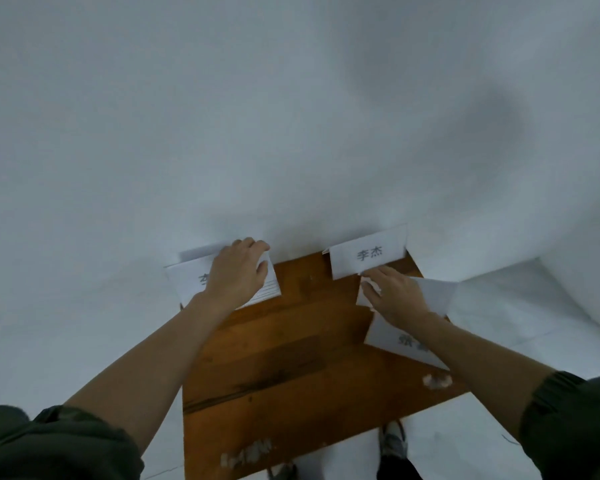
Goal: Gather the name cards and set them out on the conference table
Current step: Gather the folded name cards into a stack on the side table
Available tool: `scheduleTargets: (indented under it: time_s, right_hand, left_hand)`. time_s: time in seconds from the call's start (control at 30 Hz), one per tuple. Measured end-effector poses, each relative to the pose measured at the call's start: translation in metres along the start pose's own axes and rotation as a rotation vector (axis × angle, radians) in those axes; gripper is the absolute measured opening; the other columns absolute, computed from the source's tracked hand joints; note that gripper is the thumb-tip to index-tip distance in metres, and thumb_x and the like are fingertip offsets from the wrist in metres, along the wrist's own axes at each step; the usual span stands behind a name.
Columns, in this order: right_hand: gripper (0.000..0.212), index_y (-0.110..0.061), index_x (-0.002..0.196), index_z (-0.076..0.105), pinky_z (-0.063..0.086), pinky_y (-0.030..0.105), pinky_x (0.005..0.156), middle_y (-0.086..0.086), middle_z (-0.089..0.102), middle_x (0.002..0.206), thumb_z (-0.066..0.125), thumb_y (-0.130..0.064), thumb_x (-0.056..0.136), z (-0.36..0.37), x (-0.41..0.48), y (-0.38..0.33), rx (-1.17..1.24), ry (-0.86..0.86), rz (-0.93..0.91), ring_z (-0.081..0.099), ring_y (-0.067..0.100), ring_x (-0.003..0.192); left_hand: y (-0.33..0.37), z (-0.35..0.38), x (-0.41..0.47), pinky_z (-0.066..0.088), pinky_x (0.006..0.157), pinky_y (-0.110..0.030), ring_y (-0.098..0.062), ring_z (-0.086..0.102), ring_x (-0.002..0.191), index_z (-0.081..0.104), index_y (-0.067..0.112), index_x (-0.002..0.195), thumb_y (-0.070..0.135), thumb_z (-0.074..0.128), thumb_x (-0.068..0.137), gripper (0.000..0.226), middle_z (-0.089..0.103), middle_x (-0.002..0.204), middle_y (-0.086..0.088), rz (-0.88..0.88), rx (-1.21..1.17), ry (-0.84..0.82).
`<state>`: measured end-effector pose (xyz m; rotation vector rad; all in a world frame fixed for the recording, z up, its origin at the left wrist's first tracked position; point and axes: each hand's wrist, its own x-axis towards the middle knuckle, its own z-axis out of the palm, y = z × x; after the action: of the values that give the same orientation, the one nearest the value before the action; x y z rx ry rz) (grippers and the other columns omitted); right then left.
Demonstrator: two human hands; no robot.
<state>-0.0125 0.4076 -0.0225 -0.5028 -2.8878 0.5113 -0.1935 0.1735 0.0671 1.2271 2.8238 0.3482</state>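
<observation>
Folded white paper name cards lie on a small brown wooden stand (291,358) set against a white wall. My left hand (236,275) rests on top of a stack of name cards (187,282) at the stand's far left, fingers curled over its far edge. A single name card (368,254) with dark printed characters stands at the far right, leaning at the wall. My right hand (395,296) sits just below it, fingers closed on a folded white card (433,292). Under my right wrist lies another name card (392,337), its print partly hidden.
The white wall (291,116) fills the upper view right behind the stand. Pale floor (499,427) lies on both sides. My shoes (394,441) show below the stand's near edge. Chipped white patches (246,452) mark the wood at the front.
</observation>
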Motion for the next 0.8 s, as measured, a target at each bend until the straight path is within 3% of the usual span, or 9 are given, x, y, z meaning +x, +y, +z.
scheduleTargets:
  time_s: [0.13, 0.33, 0.5, 0.63, 0.8]
  right_hand:
    - [0.030, -0.021, 0.117, 0.065, 0.052, 0.034, 0.077, -0.001, 0.066, 0.115, 0.055, -0.037, 0.094, -0.033, 0.007, 0.064, -0.078, -0.051, 0.024, 0.064, 0.019, 0.101]
    - [0.068, -0.024, 0.145, 0.039, 0.039, 0.041, 0.104, 0.002, 0.048, 0.143, 0.056, -0.058, 0.088, -0.041, 0.008, 0.141, -0.201, -0.447, 0.085, 0.046, 0.023, 0.128]
    - [0.059, -0.029, 0.142, 0.040, 0.047, 0.039, 0.096, 0.001, 0.054, 0.132, 0.057, -0.052, 0.090, -0.029, 0.004, 0.173, -0.117, -0.568, 0.115, 0.052, 0.022, 0.118]
    - [0.049, -0.032, 0.136, 0.046, 0.052, 0.035, 0.087, -0.002, 0.061, 0.120, 0.057, -0.049, 0.091, -0.024, 0.006, 0.181, -0.033, -0.583, 0.091, 0.059, 0.017, 0.103]
    - [0.051, -0.035, 0.139, 0.047, 0.048, 0.034, 0.089, -0.005, 0.061, 0.127, 0.057, -0.050, 0.092, -0.032, 0.011, 0.185, -0.020, -0.606, 0.065, 0.058, 0.017, 0.108]
  left_hand:
    - [0.067, 0.041, 0.000, 0.043, 0.095, -0.033, -0.019, 0.054, 0.113, 0.057, 0.021, 0.126, 0.030, 0.053, 0.095, 0.033, 0.059, 0.124, 0.000, 0.028, -0.024, -0.094]
    - [0.160, 0.108, -0.003, 0.040, 0.105, -0.035, -0.017, 0.046, 0.123, 0.044, 0.025, 0.137, 0.037, 0.061, 0.089, 0.053, 0.048, 0.136, 0.001, 0.066, -0.022, -0.386]
    - [0.204, 0.150, -0.004, 0.031, 0.113, -0.040, -0.021, 0.033, 0.138, 0.033, 0.025, 0.146, 0.033, 0.064, 0.088, 0.067, 0.035, 0.151, 0.000, 0.056, -0.052, -0.532]
    - [0.212, 0.162, -0.001, 0.033, 0.112, -0.039, -0.020, 0.036, 0.137, 0.042, 0.023, 0.141, 0.023, 0.060, 0.092, 0.052, 0.041, 0.148, 0.000, 0.005, -0.055, -0.457]
    - [0.202, 0.154, -0.003, 0.040, 0.105, -0.033, -0.017, 0.046, 0.124, 0.054, 0.025, 0.132, 0.021, 0.059, 0.093, 0.039, 0.053, 0.136, 0.002, -0.042, -0.111, -0.487]
